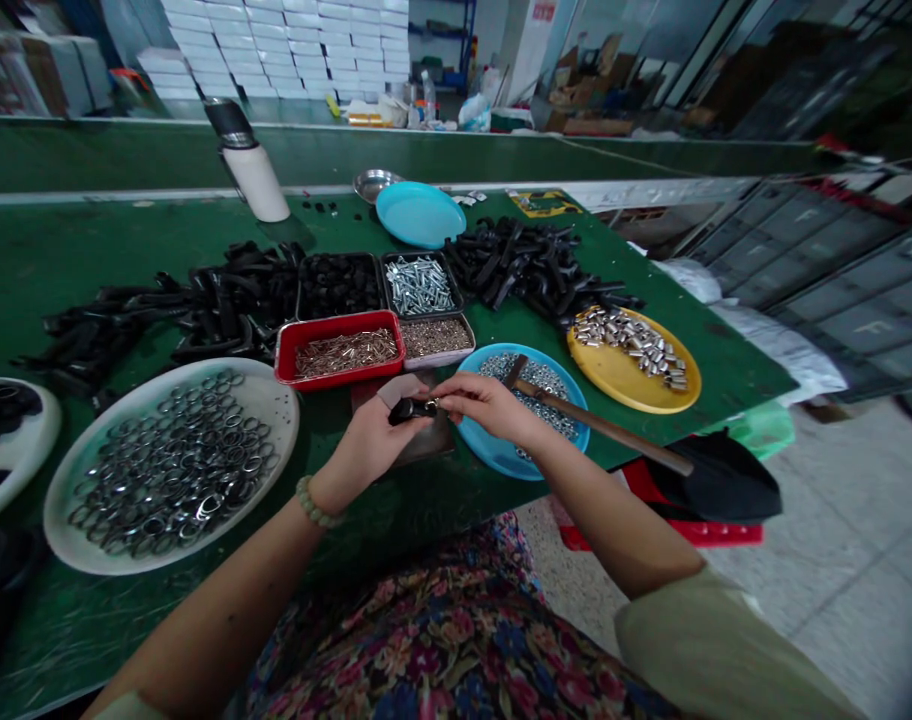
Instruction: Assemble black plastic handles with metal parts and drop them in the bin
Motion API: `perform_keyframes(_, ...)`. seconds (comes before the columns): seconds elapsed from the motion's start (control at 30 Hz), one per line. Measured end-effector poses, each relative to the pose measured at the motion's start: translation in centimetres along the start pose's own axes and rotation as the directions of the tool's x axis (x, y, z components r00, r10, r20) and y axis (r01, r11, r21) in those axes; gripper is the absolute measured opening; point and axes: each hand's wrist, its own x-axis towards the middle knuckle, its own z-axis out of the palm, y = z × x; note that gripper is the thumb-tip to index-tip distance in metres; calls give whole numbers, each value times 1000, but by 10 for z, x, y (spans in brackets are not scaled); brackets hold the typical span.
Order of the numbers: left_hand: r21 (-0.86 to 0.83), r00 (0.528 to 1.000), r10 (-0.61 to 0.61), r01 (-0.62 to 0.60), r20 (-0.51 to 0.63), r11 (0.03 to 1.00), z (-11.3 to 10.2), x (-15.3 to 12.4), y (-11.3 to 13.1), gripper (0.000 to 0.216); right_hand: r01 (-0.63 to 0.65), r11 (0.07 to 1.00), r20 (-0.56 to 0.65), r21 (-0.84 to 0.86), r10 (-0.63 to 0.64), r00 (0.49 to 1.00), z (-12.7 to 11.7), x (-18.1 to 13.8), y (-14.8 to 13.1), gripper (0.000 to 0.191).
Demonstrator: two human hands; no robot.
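My left hand (pixel 372 437) is closed round a small black plastic part (pixel 405 410), held just above a brown block at the table's near edge. My right hand (pixel 480 400) pinches a small metal piece against the right end of that black part. Both hands meet in front of the red tray (pixel 285 352) of thin metal pins. A hammer (pixel 587 417) lies across the blue plate (pixel 493 452) of small silver parts, right beside my right wrist.
On the green table: a white plate of metal rings (pixel 280 420), a yellow plate of silver sleeves (pixel 625 378), trays of screws (pixel 420 284) and black pieces (pixel 340 284), heaps of black plastic parts (pixel 535 265), a white bottle (pixel 257 180), an upturned blue plate (pixel 420 214).
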Motion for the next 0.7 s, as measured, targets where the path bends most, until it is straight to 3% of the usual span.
perform_keyframes(0.07,-15,998,-38,38,51,999,-1,5,2,34,23,995,8,-102,-22,1000,2,2,-5,21)
perform_keyframes(0.17,-67,974,-95,110,205,992,-5,18,9,37,165,923,99,-347,-139,985,0,11,-12,20)
perform_keyframes(0.23,-174,950,-130,185,285,967,-9,27,15,34,237,878,172,-415,-180,969,-18,22,-5,24)
perform_keyframes(0.27,-251,940,-173,251,294,935,-13,30,18,32,222,859,154,-462,-169,974,-35,27,5,26)
perform_keyframes(0.3,-341,929,-238,330,284,880,-16,31,20,30,172,834,108,-525,-135,985,-57,31,18,29)
perform_keyframes(0.33,-436,912,-318,404,259,804,-20,31,22,28,37,779,-17,-626,-61,998,-82,33,35,32)
perform_keyframes(0.4,-594,861,-464,489,209,639,-29,27,25,25,-312,502,-257,-806,179,950,-136,33,71,38)
perform_keyframes(0.43,-640,841,-508,497,188,586,-33,24,25,23,-384,338,-285,-859,307,908,-161,31,88,38)
perform_keyframes(0.47,-659,835,-524,491,169,570,-36,22,24,22,-397,293,-282,-870,363,888,-181,29,103,35)
perform_keyframes(0.5,-651,846,-513,474,148,593,-39,20,24,20,-395,264,-277,-880,391,878,-197,26,116,32)
perform_keyframes(0.57,-543,902,-418,403,103,736,-44,17,24,19,-369,272,-244,-889,401,883,-214,24,132,24)
perform_keyframes(0.63,-296,968,-248,244,24,923,-49,16,25,18,-355,302,-239,-885,360,902,-216,26,138,17)
perform_keyframes(0.7,25,996,-59,61,-63,998,-54,16,28,17,-364,330,-270,-871,298,916,-211,32,137,17)
